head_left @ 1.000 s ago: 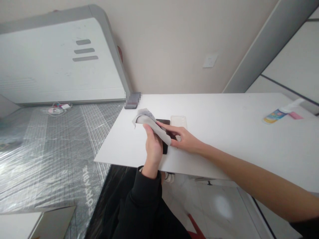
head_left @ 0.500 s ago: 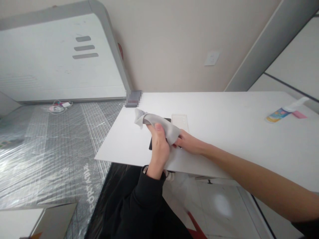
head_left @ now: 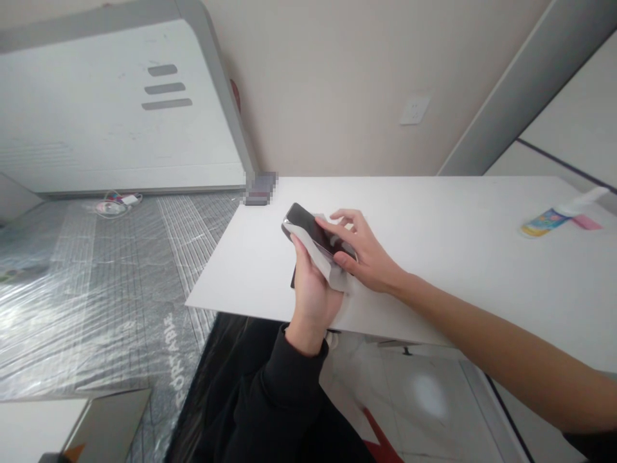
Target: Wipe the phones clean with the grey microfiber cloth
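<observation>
My left hand is closed round a dark smartphone, with a light grey cloth between palm and phone. The phone tilts, dark glossy face up, above the table. My right hand grips the phone's near right end, thumb at the lower edge and index finger on its face; the other fingers are bent and raised. Under my left hand a flat black object shows only a sliver. The clear phone case behind the hands is mostly covered.
The white table carries a spray bottle and a pink piece at the right. A blurred dark item sits at its far left corner. Beside the table lies a plastic-wrapped mattress with a bundle of cables.
The phone has come into view with its dark face up, and the cloth now lies beneath it instead of over it. My right hand has moved up onto the phone's face.
</observation>
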Demonstrator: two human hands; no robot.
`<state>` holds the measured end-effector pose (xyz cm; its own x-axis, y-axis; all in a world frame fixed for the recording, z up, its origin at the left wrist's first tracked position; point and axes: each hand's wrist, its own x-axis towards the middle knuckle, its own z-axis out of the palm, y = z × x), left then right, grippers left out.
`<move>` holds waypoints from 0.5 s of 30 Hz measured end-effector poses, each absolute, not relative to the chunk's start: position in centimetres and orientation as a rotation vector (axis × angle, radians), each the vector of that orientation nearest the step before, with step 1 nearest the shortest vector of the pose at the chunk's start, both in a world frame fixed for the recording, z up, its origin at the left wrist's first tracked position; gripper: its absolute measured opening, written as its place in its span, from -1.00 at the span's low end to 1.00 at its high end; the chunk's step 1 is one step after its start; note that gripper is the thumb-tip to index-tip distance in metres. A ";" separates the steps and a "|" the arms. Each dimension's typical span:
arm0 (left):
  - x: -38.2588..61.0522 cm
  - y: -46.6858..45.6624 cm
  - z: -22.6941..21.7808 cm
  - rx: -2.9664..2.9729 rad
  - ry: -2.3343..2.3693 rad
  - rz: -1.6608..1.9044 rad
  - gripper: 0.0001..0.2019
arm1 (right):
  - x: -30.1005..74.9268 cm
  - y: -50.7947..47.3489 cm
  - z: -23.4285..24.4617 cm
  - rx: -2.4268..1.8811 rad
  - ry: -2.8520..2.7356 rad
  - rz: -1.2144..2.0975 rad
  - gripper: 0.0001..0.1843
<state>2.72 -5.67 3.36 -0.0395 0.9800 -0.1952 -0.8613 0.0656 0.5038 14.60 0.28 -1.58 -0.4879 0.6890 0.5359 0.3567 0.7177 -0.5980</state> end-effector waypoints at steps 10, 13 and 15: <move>3.8 -5.6 1.4 0.316 0.598 1.459 -0.55 | 14.3 -0.4 -1.8 -0.580 -2.235 0.698 -0.15; 3.4 -5.5 1.4 0.320 0.664 1.546 -0.53 | 14.0 -1.2 -1.9 -0.532 -2.220 0.896 -0.20; 3.0 -5.3 1.5 0.330 0.740 1.624 -0.52 | 13.7 -1.9 -1.9 -0.512 -2.208 1.011 -0.23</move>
